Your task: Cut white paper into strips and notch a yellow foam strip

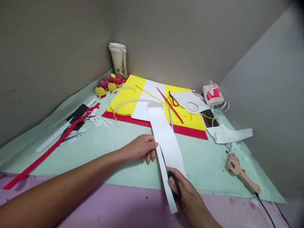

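A long sheet of white paper lies lengthwise before me, its far end curled over. My left hand pinches its left edge between thumb and fingers. In my right hand are black-handled scissors, with my fingers through the loops. The blades sit in a lengthwise cut, just short of my left fingertips. A narrow strip of the paper hangs toward me on the left of the blades. The wider part runs on the right, partly behind my right hand.
Yellow, white and red sheets lie beyond the paper, with red-handled pliers on them. A glue gun rests at right, a tissue pack behind it. Red strips and scraps lie left. Small red and yellow lanterns stand near a white cup.
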Available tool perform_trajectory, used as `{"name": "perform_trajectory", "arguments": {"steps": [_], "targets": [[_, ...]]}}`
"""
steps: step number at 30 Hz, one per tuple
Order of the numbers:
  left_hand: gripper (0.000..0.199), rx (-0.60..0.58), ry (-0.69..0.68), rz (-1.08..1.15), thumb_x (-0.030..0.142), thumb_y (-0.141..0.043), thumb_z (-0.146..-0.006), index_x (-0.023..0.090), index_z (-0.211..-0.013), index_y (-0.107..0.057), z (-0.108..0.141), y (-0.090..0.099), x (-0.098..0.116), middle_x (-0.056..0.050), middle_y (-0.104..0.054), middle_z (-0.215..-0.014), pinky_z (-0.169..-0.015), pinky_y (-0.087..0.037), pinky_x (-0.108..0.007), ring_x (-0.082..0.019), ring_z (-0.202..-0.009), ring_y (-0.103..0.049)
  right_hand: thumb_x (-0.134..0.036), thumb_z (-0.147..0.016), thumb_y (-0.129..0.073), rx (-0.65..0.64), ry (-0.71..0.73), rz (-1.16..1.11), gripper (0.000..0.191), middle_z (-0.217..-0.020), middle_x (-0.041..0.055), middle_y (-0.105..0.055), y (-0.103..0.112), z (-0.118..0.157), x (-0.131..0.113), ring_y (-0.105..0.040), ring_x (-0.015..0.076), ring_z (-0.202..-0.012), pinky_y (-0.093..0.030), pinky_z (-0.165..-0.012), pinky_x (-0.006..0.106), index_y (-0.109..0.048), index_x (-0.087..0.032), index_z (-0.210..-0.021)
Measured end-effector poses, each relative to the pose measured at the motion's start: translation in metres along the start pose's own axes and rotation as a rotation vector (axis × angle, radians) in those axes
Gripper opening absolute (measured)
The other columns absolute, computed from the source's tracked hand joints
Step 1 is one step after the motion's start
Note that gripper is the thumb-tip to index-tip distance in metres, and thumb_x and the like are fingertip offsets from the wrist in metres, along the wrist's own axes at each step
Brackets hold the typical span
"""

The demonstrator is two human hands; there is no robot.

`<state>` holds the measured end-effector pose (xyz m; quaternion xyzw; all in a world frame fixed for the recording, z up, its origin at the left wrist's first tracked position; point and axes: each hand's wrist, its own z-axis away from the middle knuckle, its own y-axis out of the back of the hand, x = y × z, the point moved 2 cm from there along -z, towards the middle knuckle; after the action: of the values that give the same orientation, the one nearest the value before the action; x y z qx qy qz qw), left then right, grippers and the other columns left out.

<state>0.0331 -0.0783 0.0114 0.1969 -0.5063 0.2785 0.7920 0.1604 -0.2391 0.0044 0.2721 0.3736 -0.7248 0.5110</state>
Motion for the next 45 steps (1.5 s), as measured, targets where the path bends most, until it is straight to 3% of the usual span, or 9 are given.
{"name": "perform_trajectory", "arguments": {"steps": [9,16,23,29,36,45], "targets": [[0.019,0.040,0.000,0.069,0.034,-0.047,-0.087,0.018,-0.077,-0.044,-0.0004,0.0002,0.0021,0.001,-0.061,-0.059,-0.034,-0.030,-0.018,-0.008,-0.039,-0.052,-0.056,-0.080,-0.065,-0.094,0.015,-0.012,0.045,-0.057,-0.0084,-0.034,0.0037,-0.0015,0.0015,-0.021,0.0074,-0.046,-0.017,-0.042,0.021,-0.059,-0.026,-0.113],[0.017,0.045,-0.011,0.054,0.032,-0.046,-0.087,0.019,-0.078,-0.043,-0.0015,0.0006,-0.0003,0.002,-0.061,-0.058,-0.033,-0.030,-0.017,-0.007,-0.038,-0.050,-0.059,-0.079,-0.064,-0.074,0.018,0.016,0.048,-0.064,-0.0057,-0.043,0.0042,-0.0008,0.0033,-0.025,0.0090,-0.048,-0.023,-0.045,0.022,-0.058,-0.028,-0.115],[0.017,0.049,-0.017,0.049,0.032,-0.047,-0.087,0.019,-0.077,-0.042,-0.0016,0.0009,-0.0009,0.002,-0.060,-0.058,-0.033,-0.030,-0.017,-0.007,-0.037,-0.050,-0.060,-0.075,-0.067,-0.032,-0.037,-0.008,0.052,-0.059,-0.0079,-0.037,-0.0006,0.0005,0.0015,-0.023,0.0089,-0.049,-0.020,-0.044,0.021,-0.058,-0.028,-0.115],[0.017,0.044,-0.026,0.038,0.032,-0.047,-0.086,0.019,-0.077,-0.043,-0.0020,0.0012,-0.0012,0.002,-0.060,-0.057,-0.034,-0.030,-0.017,-0.007,-0.037,-0.050,-0.058,-0.075,-0.069,0.008,-0.041,-0.036,0.052,-0.067,-0.0057,-0.048,-0.0003,0.0001,0.0021,-0.025,0.0084,-0.049,-0.023,-0.045,0.021,-0.059,-0.028,-0.116],[0.017,0.039,-0.026,0.041,0.032,-0.048,-0.086,0.018,-0.077,-0.044,-0.0020,0.0009,-0.0015,0.002,-0.061,-0.057,-0.033,-0.030,-0.017,-0.007,-0.037,-0.050,-0.055,-0.080,-0.066,-0.051,-0.003,-0.061,0.044,-0.054,-0.0092,-0.034,-0.0016,0.0016,0.0014,-0.020,0.0078,-0.045,-0.018,-0.043,0.021,-0.059,-0.027,-0.114],[0.017,0.035,-0.022,0.044,0.033,-0.048,-0.086,0.018,-0.078,-0.045,-0.0017,0.0010,-0.0016,0.002,-0.061,-0.058,-0.033,-0.031,-0.017,-0.007,-0.038,-0.051,-0.053,-0.078,-0.069,-0.006,-0.012,-0.069,0.044,-0.058,-0.0080,-0.035,-0.0050,0.0043,-0.0014,-0.020,0.0082,-0.049,-0.017,-0.043,0.021,-0.059,-0.026,-0.111]]}}
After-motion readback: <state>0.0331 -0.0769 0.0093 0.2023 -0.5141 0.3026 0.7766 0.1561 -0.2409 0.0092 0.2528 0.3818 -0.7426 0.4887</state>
